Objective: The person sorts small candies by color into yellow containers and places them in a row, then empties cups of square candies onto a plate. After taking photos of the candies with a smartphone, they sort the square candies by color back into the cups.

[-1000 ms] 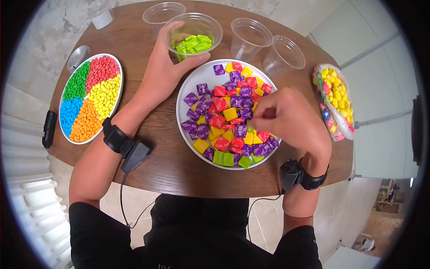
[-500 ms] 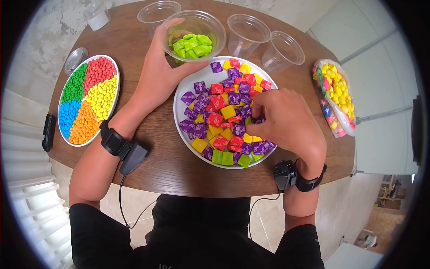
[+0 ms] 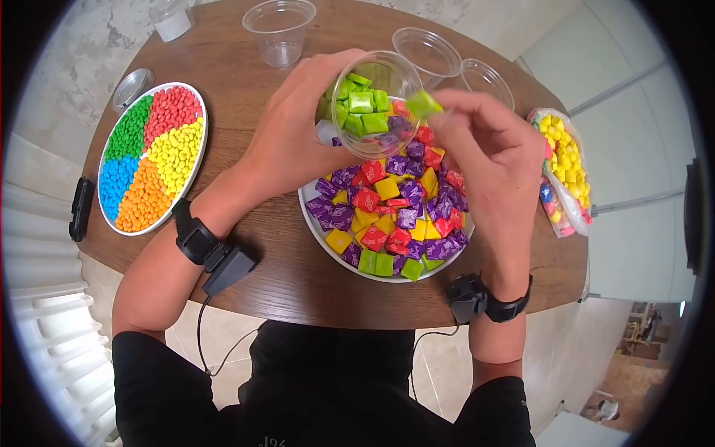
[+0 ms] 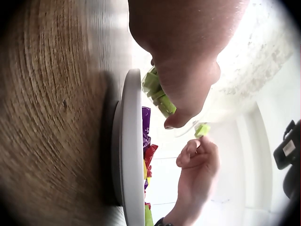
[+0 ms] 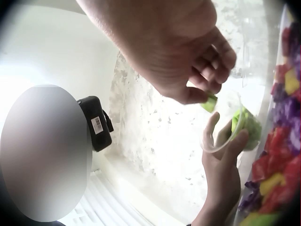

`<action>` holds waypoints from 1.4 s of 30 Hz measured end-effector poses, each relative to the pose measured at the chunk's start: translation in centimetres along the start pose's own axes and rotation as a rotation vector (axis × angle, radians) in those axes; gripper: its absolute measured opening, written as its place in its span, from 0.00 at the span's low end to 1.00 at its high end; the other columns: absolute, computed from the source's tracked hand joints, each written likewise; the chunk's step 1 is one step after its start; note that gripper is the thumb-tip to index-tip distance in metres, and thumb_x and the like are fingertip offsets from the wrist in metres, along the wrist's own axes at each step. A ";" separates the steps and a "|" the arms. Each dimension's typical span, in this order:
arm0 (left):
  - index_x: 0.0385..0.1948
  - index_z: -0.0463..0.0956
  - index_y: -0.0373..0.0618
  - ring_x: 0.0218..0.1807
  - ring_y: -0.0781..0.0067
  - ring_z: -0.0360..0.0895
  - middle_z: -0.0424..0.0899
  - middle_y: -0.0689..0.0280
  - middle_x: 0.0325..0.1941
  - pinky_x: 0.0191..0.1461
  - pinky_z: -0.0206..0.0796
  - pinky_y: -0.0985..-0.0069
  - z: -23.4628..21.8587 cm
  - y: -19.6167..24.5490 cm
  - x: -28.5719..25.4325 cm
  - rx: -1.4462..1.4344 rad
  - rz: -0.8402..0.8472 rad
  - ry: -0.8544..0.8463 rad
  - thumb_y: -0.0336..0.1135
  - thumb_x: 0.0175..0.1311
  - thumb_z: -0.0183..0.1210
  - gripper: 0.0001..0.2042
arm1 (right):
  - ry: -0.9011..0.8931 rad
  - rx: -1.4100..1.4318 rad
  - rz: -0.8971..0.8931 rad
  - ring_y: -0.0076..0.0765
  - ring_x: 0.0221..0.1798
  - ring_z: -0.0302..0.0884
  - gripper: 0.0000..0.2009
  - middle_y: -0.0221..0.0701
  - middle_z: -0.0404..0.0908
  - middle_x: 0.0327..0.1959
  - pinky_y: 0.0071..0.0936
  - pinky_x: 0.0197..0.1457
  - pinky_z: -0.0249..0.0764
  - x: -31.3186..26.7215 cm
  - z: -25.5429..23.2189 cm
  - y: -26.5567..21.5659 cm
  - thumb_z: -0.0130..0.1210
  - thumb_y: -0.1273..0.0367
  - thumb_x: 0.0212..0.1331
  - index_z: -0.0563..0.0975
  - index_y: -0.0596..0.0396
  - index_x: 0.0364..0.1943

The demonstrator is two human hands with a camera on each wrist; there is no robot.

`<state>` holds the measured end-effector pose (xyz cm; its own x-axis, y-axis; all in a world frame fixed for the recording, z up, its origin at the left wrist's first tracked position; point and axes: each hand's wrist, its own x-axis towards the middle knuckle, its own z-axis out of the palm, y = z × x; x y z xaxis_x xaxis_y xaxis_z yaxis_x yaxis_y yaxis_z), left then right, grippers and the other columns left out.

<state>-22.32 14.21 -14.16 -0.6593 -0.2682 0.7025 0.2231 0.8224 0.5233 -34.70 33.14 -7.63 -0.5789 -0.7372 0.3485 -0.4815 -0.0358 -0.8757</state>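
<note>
My left hand (image 3: 302, 123) grips a clear plastic cup (image 3: 344, 138) tilted over the far part of the white plate (image 3: 307, 212). Inside the cup lie several green wrapped candies (image 3: 361, 103). Between thumb and fingers, my right hand (image 3: 488, 153) pinches one more green candy (image 3: 423, 106), held right beside the cup's rim. In the right wrist view that candy (image 5: 209, 103) hangs at the cup's mouth. Purple, red and yellow wrapped candies (image 3: 387, 188) cover the plate, with a few green ones (image 3: 376, 262) at its near edge.
An oval plate (image 3: 205, 141) of small candies sorted by colour stands at left, a round lid (image 3: 134, 88) behind it. Other clear cups (image 3: 279, 48) stand along the back, with a small jar (image 3: 173, 22) at back left. A bag of candies (image 3: 564, 160) lies at right.
My right hand reached into the plate, then rose with a green candy to the cup. My left hand has brought the cup rightward and nearer, tipping it toward the right hand.
</note>
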 end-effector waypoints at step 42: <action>0.73 0.65 0.47 0.68 0.68 0.76 0.80 0.61 0.62 0.75 0.65 0.68 -0.3 -0.4 0.0 -0.209 -0.284 -0.022 0.27 0.47 0.81 0.46 | -0.740 -0.737 -0.018 0.51 0.36 0.83 0.09 0.39 0.87 0.29 0.42 0.44 0.78 -2.5 -0.5 -1.2 0.67 0.64 0.50 0.87 0.55 0.29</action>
<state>-22.18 13.72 -14.17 -0.7307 -0.4588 0.5056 0.1695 0.5954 0.7853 -33.01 35.37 -7.23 -0.1399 -0.9788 -0.1498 -0.9122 0.1863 -0.3649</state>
